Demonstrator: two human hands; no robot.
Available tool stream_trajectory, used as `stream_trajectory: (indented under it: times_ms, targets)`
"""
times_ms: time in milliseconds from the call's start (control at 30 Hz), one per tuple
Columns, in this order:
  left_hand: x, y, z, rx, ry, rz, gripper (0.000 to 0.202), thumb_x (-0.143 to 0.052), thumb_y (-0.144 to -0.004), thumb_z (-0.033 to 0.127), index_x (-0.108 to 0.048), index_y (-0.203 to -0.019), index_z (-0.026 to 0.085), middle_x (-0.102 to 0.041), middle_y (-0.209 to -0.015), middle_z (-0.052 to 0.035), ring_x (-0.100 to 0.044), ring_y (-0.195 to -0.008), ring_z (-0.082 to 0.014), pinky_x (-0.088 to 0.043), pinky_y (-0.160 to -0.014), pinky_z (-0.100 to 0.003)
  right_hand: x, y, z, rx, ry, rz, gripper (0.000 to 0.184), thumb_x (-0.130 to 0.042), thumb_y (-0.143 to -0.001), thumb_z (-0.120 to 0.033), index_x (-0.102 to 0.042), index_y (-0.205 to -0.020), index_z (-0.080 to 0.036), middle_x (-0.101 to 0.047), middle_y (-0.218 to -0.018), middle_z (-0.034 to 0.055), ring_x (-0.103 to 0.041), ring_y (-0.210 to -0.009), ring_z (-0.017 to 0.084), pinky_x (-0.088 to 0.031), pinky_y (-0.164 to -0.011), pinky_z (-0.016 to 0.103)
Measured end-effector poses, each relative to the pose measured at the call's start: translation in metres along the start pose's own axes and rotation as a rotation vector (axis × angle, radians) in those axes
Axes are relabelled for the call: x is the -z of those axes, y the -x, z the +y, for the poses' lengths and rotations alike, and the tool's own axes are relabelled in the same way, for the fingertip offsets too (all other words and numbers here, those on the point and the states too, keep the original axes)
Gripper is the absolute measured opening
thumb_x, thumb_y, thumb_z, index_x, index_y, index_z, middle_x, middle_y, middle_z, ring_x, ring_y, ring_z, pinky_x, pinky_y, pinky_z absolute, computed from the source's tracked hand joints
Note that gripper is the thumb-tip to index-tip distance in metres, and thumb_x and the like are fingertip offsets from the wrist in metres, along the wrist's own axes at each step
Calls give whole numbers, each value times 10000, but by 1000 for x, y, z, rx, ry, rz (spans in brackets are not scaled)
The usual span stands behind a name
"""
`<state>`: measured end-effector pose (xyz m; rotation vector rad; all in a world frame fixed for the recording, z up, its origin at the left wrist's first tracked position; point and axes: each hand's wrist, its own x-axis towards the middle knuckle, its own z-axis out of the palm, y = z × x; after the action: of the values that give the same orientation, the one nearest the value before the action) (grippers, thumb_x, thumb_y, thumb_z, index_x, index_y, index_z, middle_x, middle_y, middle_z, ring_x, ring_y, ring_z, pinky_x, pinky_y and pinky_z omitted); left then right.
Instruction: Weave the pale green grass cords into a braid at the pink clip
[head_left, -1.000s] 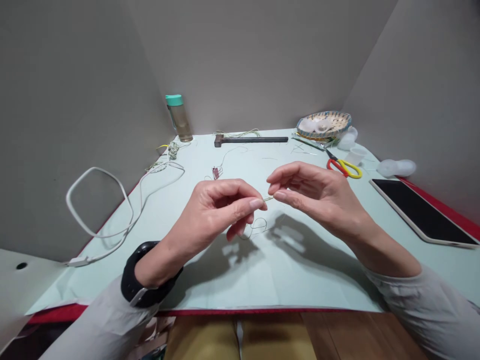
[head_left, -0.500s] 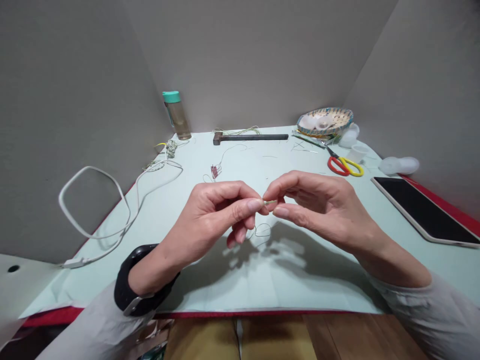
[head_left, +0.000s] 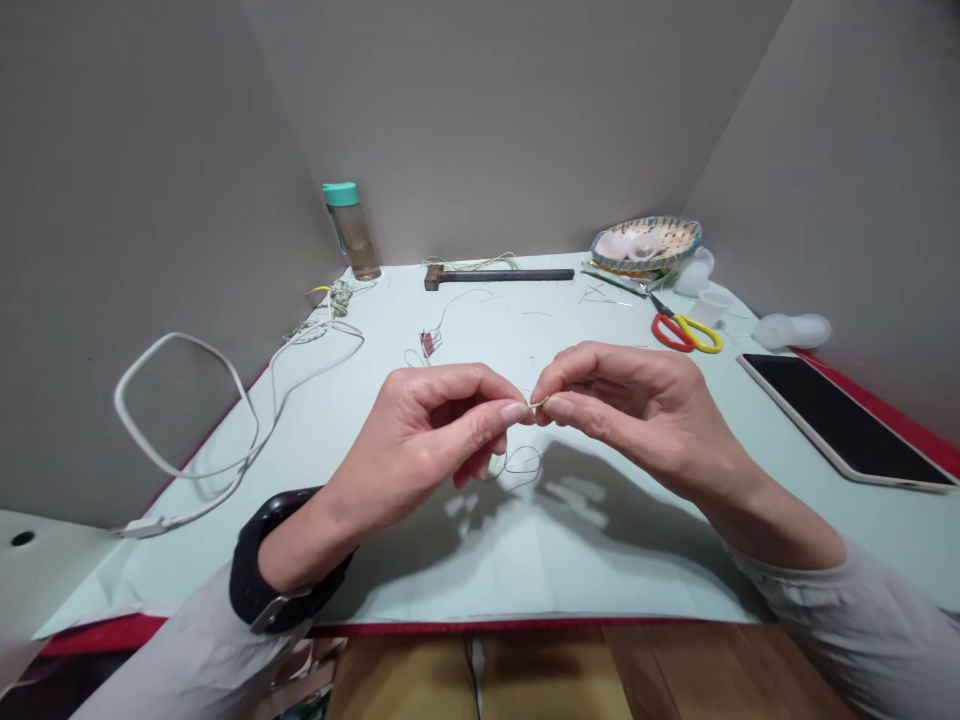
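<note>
Between my two hands, above the middle of the table, is a short pale green strand (head_left: 535, 405), thin like a piece of cord or plant fibre. My left hand (head_left: 457, 420) pinches one end between thumb and forefinger, its other fingers curled beneath. On the other side, my right hand (head_left: 622, 405) has thumb and fingertip closed on the strand, close to the left fingertips. A thin dark thread (head_left: 523, 460) hangs or lies in loops just below the hands; where it begins is hidden. Behind my left hand is a small dark red piece (head_left: 427, 344) with thin thread around it.
A hammer (head_left: 502, 275) lies at the back, near a bottle (head_left: 352, 235). At right are scissors (head_left: 686, 332), a woven basket (head_left: 679, 240), clear plastic cups (head_left: 711, 304) and a tablet (head_left: 840, 420). A white cable (head_left: 169, 340) loops at left. Loose strands (head_left: 600, 294) lie near the scissors.
My right thumb and fingertip have come together onto the strand; they were apart before. My left hand has stayed nearly in place. The view has shifted very slightly.
</note>
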<state>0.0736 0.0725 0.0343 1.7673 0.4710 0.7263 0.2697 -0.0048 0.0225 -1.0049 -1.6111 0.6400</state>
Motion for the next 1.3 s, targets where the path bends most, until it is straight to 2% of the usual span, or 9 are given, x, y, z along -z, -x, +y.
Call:
stream_trajectory:
  times_ms: [167, 500, 667, 867, 1000, 1200, 1300]
  targets:
    - [0, -1, -1, -20, -19, 9, 147, -699, -924, 208, -745, -796, 152, -615, -588, 41, -523, -445, -51, -432, -453, -155, 0, 0, 0, 7, 2, -5, 94, -719, -952, -246, -728, -900, -168, -734, -827, -4, -676, -772, 88, -536, -712, 194]
    - [1, -1, -2, -15, -22, -8, 144, -689, -939, 210, -765, -837, 143, -613, -595, 37, -521, -446, -52, -425, -446, -164, -3, 0, 1, -4, 28, 23, 94, -693, -966, -206, -721, -883, -169, -723, -804, -9, -669, -754, 78, -515, -687, 187]
    - [1, 0, -4, -21, 15, -28, 154, -682, -957, 232, -752, -852, 145, -613, -616, 40, -534, -457, -56, -436, -449, -174, -3, 1, 2, 42, 58, 36, 82, -684, -968, -193, -716, -895, -176, -717, -813, -18, -662, -760, 71, -513, -697, 187]
    - [1, 0, -5, -25, -10, -14, 154, -677, -958, 223, -734, -845, 136, -604, -606, 40, -521, -454, -52, -425, -452, -175, -3, 1, 5, 112, 144, 25, 83, -650, -970, -161, -701, -906, -175, -693, -790, -20, -630, -736, 71, -510, -707, 197]
    - [1, -1, -3, -13, -22, -5, 157, -670, -949, 212, -724, -827, 130, -595, -593, 41, -514, -449, -53, -422, -454, -176, -3, 0, 5, 128, 200, 41, 64, -670, -967, -206, -694, -916, -174, -709, -836, 2, -640, -746, 93, -512, -693, 216]
    - [-2, -2, -6, 52, 6, 12, 154, -696, -905, 214, -683, -777, 129, -580, -588, 45, -504, -448, -52, -401, -444, -169, -7, 0, 9, 271, 445, 44, 92, -692, -967, -179, -697, -875, -186, -713, -784, 1, -629, -696, 93, -473, -667, 226]
    - [-3, -4, -10, 77, 36, 15, 167, -722, -880, 247, -676, -765, 135, -576, -578, 47, -499, -443, -56, -400, -450, -180, -7, 0, 12, 279, 489, 28, 71, -697, -964, -200, -690, -893, -198, -714, -787, -1, -636, -685, 102, -468, -651, 238]
